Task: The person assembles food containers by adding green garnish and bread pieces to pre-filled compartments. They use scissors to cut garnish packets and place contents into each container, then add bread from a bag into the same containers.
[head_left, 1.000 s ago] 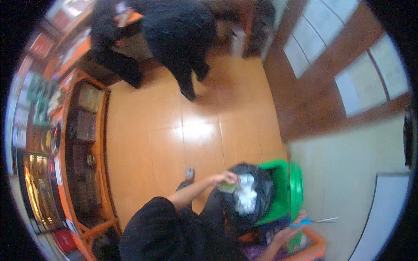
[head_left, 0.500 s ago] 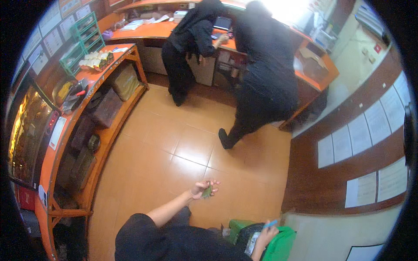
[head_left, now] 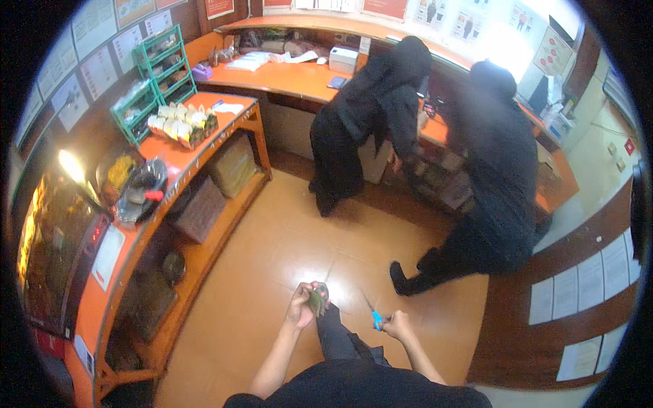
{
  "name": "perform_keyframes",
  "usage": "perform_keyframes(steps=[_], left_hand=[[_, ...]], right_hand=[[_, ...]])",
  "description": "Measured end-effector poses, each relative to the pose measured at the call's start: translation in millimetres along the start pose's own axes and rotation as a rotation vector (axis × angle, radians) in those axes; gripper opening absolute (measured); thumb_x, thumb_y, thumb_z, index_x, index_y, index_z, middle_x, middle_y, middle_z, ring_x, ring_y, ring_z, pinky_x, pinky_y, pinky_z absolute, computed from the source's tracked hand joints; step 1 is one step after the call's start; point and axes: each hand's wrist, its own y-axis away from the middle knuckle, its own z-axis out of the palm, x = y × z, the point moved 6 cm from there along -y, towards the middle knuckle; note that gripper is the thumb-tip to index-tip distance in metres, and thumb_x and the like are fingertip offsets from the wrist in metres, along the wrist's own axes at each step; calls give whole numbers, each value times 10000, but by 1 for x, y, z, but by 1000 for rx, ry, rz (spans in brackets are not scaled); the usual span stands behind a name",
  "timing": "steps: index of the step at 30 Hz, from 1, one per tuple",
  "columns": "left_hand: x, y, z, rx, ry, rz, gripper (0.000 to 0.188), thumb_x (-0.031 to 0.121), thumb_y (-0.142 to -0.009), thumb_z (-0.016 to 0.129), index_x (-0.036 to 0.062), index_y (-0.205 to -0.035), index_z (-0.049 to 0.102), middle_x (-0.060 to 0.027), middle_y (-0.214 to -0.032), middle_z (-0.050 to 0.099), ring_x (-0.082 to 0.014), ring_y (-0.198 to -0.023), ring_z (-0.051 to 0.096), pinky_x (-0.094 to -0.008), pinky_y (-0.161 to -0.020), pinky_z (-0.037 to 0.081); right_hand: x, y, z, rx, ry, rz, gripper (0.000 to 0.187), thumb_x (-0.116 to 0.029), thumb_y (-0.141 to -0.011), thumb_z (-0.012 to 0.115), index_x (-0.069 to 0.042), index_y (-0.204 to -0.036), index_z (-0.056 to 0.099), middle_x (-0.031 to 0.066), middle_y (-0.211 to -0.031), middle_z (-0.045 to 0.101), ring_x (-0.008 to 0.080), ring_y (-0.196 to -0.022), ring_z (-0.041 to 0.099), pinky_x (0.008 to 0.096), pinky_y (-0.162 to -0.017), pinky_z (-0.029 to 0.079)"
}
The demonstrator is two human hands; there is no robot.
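My left hand [head_left: 299, 307] is held out in front of me, its fingers closed around a flat green leaf [head_left: 316, 303]. The leaf looks folded or layered, though its far part is blurred. To the right, my right hand [head_left: 398, 326] grips a pair of scissors [head_left: 377, 320] by the blue handle. Their thin blades point up and to the left, apart from the leaf. Below both hands are my own dark-clothed leg and the tiled floor.
An orange bench [head_left: 178, 154] along the left holds a glass display case [head_left: 54, 248], a green rack [head_left: 163, 68] and a tray of wrapped items [head_left: 182, 124]. Two people in black stand at the orange counter [head_left: 289, 80] ahead. One person's foot [head_left: 398, 277] reaches toward my right hand.
My right hand, with the scissors, has come up and left from beside the green bin to near my left hand. The view has shifted and the bin is out of sight.
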Motion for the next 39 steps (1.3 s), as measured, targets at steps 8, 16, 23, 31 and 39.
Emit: perform_keyframes(steps=[8,16,23,31,39], left_hand=[[223,-132,-31,207,97,215,122,231,-929,691,176,-1026,642,-6,-1123,554,-260,-994,573,-479,-898,500],[409,-244,-55,-16,66,327,105,194,-949,659,145,-1029,613,-33,-1207,486,-267,-1058,553,-494,-927,518],[581,-360,-90,-10,-3,402,153,179,-967,631,125,-1090,557,-31,-1179,525,-290,-1126,589,-512,-946,525],[753,-439,-75,114,-24,723,125,246,-989,620,142,-1054,598,-22,-1171,550,-253,-1153,573,-503,-953,520],[830,-499,-77,251,-96,964,212,308,-1013,575,123,-1110,535,-21,-1207,602,-197,-1149,596,-418,-921,535]], right_hand=[[-262,-339,73,-437,8,-219,316,-337,-776,781,-54,-645,730,66,-603,696,135,-527,653,324,-552,540],[-635,-616,80,-241,153,-610,298,-290,-812,753,-34,-660,749,62,-596,700,143,-555,683,311,-606,564],[-844,-781,140,-7,302,-845,332,-286,-743,785,41,-753,725,242,-761,699,375,-756,714,462,-730,564],[-955,-769,142,-187,156,-873,314,-213,-814,758,22,-1011,688,176,-841,715,290,-814,718,403,-671,549],[-1057,-629,94,-561,-186,-1525,447,-169,-839,788,-13,-1222,619,109,-1034,624,196,-848,599,307,-694,503]])
